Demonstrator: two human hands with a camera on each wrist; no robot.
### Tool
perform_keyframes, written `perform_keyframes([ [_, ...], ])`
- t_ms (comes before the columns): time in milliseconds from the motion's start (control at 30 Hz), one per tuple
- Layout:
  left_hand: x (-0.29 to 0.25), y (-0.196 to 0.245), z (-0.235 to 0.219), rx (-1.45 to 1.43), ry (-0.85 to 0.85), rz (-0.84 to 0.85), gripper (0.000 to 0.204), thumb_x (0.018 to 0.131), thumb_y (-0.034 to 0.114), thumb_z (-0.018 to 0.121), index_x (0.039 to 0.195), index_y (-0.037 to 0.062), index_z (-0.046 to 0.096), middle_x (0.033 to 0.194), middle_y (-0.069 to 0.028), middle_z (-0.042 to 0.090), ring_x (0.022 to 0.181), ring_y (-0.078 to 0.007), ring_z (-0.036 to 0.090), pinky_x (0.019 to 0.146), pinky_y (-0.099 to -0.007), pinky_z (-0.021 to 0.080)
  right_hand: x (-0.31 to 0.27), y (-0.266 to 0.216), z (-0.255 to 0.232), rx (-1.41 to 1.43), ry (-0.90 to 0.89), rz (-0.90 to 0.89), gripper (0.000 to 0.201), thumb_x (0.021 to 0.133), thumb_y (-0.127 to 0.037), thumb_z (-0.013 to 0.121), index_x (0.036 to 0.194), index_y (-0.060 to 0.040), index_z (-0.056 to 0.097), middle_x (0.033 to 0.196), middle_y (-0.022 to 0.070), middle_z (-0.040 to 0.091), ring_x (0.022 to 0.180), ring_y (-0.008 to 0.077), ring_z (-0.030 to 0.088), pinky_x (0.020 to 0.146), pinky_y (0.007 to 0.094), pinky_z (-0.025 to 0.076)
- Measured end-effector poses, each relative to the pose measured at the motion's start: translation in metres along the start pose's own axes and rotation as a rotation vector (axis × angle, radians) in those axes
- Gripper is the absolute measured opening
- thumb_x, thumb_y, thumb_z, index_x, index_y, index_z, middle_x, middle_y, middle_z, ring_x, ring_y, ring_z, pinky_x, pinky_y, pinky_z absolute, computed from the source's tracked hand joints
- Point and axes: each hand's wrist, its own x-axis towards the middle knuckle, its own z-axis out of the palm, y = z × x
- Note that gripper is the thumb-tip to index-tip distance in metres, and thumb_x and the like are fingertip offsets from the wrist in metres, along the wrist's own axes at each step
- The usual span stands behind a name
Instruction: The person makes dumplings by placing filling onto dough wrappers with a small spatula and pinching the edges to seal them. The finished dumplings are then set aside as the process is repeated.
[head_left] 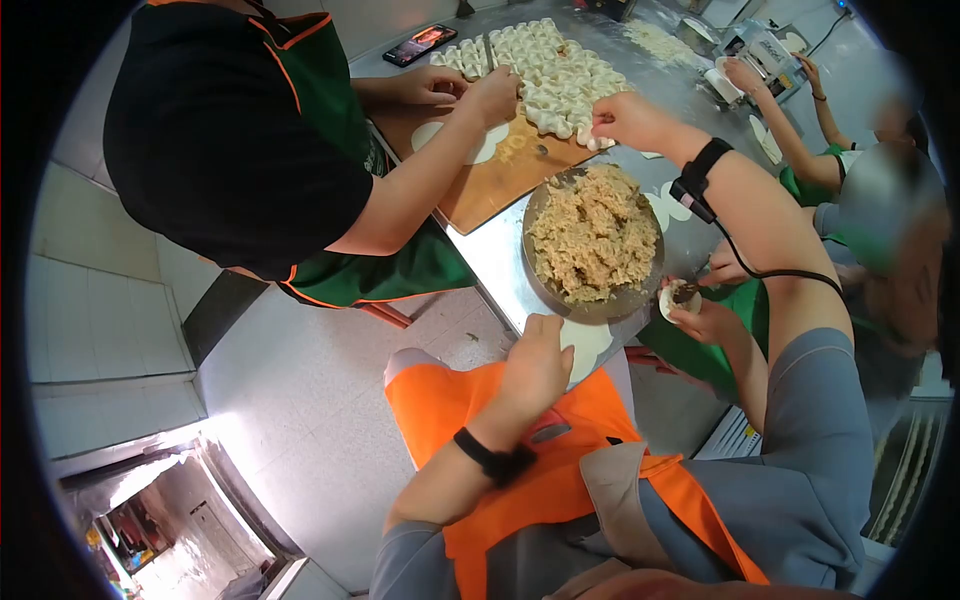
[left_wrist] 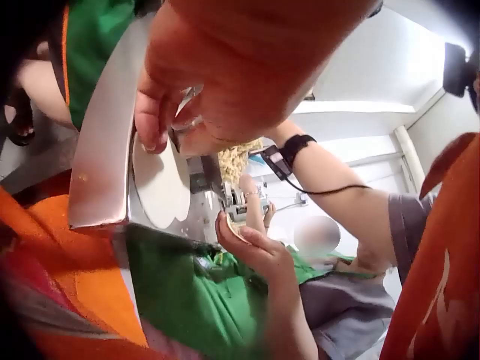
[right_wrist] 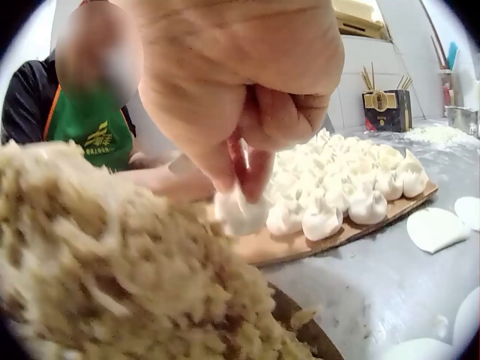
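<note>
My right hand [head_left: 622,120] reaches across the table and pinches a folded white dumpling [right_wrist: 240,214] between thumb and fingers, low over the edge of the wooden board [right_wrist: 300,244] beside several rows of finished dumplings [head_left: 550,70]. My left hand [head_left: 535,362] is at the near edge of the steel table [head_left: 500,260]. Its curled fingers [left_wrist: 154,127] and thumb pinch the edge of a round dough wrapper [left_wrist: 161,187] that lies flat there. Between my hands stands a metal bowl [head_left: 560,300] heaped with minced filling [head_left: 595,235].
A person in a black shirt and green apron [head_left: 330,110] works at the board from the left. Another person's hands [head_left: 700,310] on the right hold a filled wrapper. A phone [head_left: 420,43] lies at the far edge, and loose wrappers [right_wrist: 435,229] lie on the steel.
</note>
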Motion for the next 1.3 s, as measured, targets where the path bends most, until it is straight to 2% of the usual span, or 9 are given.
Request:
perform_keyframes([
  [133,0.007,0.003,0.003,0.041,-0.084,-0.038,0.029,0.084,0.009,0.067,0.107,-0.0001,0.051,0.105,-0.0227,0.053,0.09,-0.0424,0.061,0.078,-0.0484,0.052,0.012,0.011,0.032,-0.154,-0.122,0.008,0.013,0.078,-0.015,0.065,0.081,-0.0033,0.066,0.078,0.0178,0.066,0.074,0.0351,0.064,0.066,0.0431,0.049],
  [333,0.007,-0.007,0.011,0.053,-0.052,0.031,0.023,0.082,0.006,0.067,0.098,0.0005,0.051,0.099,-0.0206,0.054,0.087,-0.0405,0.06,0.076,-0.0476,0.051,0.014,0.021,0.04,-0.166,0.016,0.033,0.014,0.079,-0.014,0.063,0.085,-0.0014,0.063,0.081,0.0203,0.066,0.08,0.0401,0.064,0.07,0.0461,0.049],
  [633,0.005,0.002,0.007,0.188,0.053,0.115,0.02,0.076,0.002,0.064,0.093,0.0009,0.053,0.09,-0.0169,0.056,0.091,-0.0365,0.056,0.082,-0.0443,0.047,0.017,0.026,0.05,-0.155,-0.034,0.015,0.016,0.084,-0.018,0.065,0.085,-0.0018,0.065,0.077,0.0198,0.065,0.074,0.0389,0.063,0.067,0.0462,0.048],
  [767,0.004,0.002,0.015,0.179,0.131,0.094,0.021,0.075,0.001,0.064,0.095,0.0001,0.055,0.089,-0.0165,0.057,0.092,-0.0364,0.056,0.082,-0.0442,0.047,0.003,0.02,0.032,-0.147,0.094,0.067,0.023,0.087,-0.025,0.066,0.091,-0.0023,0.069,0.08,0.0195,0.067,0.075,0.0378,0.064,0.069,0.0461,0.049],
  [900,0.004,-0.004,0.019,0.206,0.125,0.134,0.024,0.075,0.003,0.066,0.098,0.0021,0.058,0.09,-0.0169,0.058,0.091,-0.0369,0.056,0.081,-0.0457,0.047,-0.038,0.004,-0.015,-0.025,0.255,0.076,0.024,0.09,-0.027,0.064,0.093,-0.0047,0.07,0.08,0.0159,0.068,0.072,0.0323,0.064,0.067,0.0411,0.049],
  [1033,0.003,-0.006,0.022,0.169,0.115,0.122,0.021,0.076,0.004,0.068,0.094,0.0046,0.057,0.091,-0.0178,0.059,0.086,-0.0392,0.058,0.076,-0.0469,0.048,-0.125,-0.078,-0.055,0.207,0.276,0.161,0.023,0.092,-0.024,0.062,0.095,-0.003,0.069,0.074,0.0098,0.066,0.068,0.0197,0.061,0.065,0.0323,0.048],
  [1100,0.004,-0.011,0.025,0.117,0.159,0.116,0.019,0.076,0.005,0.068,0.092,0.0048,0.056,0.09,-0.0184,0.059,0.083,-0.0408,0.059,0.072,-0.0477,0.048,-0.173,-0.107,-0.042,0.331,0.251,0.199,0.022,0.093,-0.023,0.061,0.096,-0.002,0.068,0.073,0.0076,0.065,0.068,0.0156,0.06,0.065,0.0299,0.048],
  [1233,0.001,-0.005,0.023,0.03,0.115,-0.134,0.018,0.084,0.011,0.063,0.095,0.0015,0.051,0.084,-0.0248,0.062,0.081,-0.0401,0.063,0.069,-0.0442,0.049,-0.244,-0.138,0.017,0.57,0.185,0.191,0.019,0.092,-0.019,0.062,0.095,-0.001,0.068,0.075,0.0073,0.065,0.07,0.0142,0.06,0.067,0.0289,0.048],
  [1300,-0.001,-0.01,0.024,-0.101,0.108,-0.126,0.022,0.085,0.007,0.063,0.102,0.0008,0.051,0.088,-0.0184,0.061,0.086,-0.0267,0.065,0.073,-0.0363,0.05,-0.266,-0.147,0.058,0.64,0.199,0.174,0.015,0.089,-0.015,0.065,0.095,-0.0016,0.068,0.078,0.009,0.066,0.072,0.0141,0.06,0.067,0.0299,0.048],
])
